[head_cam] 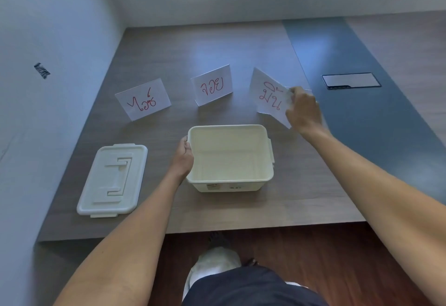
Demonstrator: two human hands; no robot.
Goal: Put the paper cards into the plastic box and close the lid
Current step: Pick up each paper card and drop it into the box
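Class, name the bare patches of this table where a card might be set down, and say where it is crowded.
Free: the wooden table behind the three white paper cards, and the near strip before the white plastic box and white lid. Crowded: between the box and the card row, where the right hand grips one card.

The camera sits on my head, looking down and toward twelve o'clock at the table [241, 47], close up.

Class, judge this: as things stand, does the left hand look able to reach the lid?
Probably yes: the lid lies uncovered just left of the left hand, which grips the box rim; nothing lies between.
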